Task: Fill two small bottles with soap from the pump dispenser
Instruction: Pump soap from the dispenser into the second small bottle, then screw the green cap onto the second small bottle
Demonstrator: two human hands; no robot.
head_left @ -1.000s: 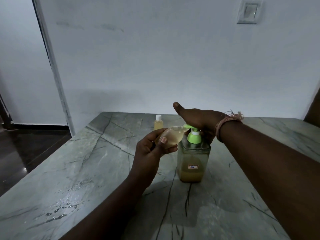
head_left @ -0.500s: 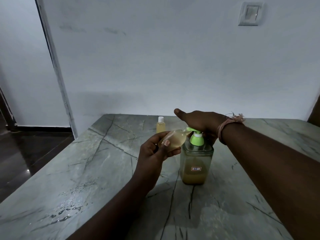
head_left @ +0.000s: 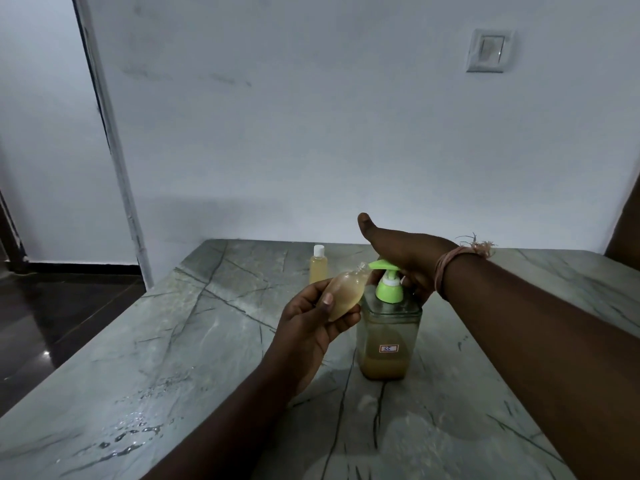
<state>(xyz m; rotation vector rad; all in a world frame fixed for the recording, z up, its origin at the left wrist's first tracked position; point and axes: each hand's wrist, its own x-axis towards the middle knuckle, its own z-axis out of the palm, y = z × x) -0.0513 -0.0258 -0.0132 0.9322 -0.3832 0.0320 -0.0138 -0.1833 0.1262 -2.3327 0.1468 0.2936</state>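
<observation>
On a grey veined marble table (head_left: 207, 341), the left hand (head_left: 311, 323) grasps a small clear bottle (head_left: 346, 292) tilted to the green nozzle; the right hand (head_left: 405, 258) lies flat atop the square pump dispenser (head_left: 388, 337); a capped, filled bottle (head_left: 318, 266) waits behind.

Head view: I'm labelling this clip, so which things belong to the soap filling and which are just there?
In the job:
- pump dispenser, right hand on its green pump head
- small bottle tilted at the spout, held by left hand
- capped small bottle, standing behind

Just there:
- marble table
- water drops
- wall switch
</observation>
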